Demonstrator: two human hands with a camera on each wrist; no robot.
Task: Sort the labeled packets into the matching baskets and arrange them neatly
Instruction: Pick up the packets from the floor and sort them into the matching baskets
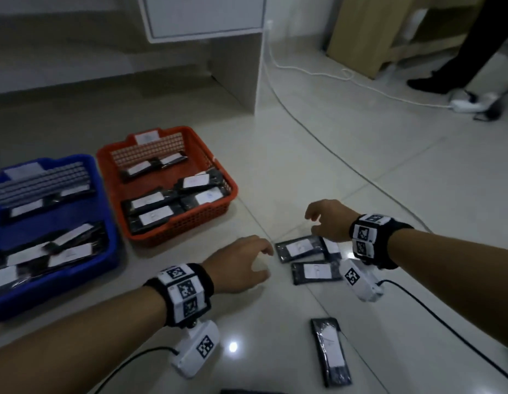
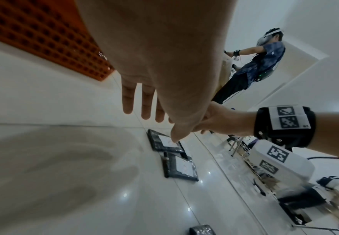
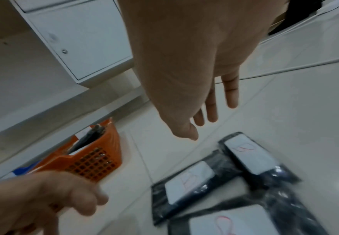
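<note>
Black packets with white labels lie on the floor: one (image 1: 299,248) partly covers a second (image 1: 331,247), a third (image 1: 316,272) lies just below, and a fourth (image 1: 331,351) lies nearer me. My left hand (image 1: 247,263) hovers left of the cluster, fingers loosely bent, holding nothing. My right hand (image 1: 325,220) hangs above the cluster's far edge, fingers relaxed and empty. In the right wrist view the packets (image 3: 188,179) lie under the spread fingers (image 3: 232,93). The orange basket (image 1: 215,214) and blue basket (image 1: 105,251) hold several packets.
A white cabinet (image 1: 235,66) stands beyond the baskets. Cables (image 1: 346,163) run across the tiled floor to a power strip (image 1: 468,105). Another person's legs (image 1: 451,69) are at the far right. A dark packet edge (image 1: 247,391) shows at the bottom.
</note>
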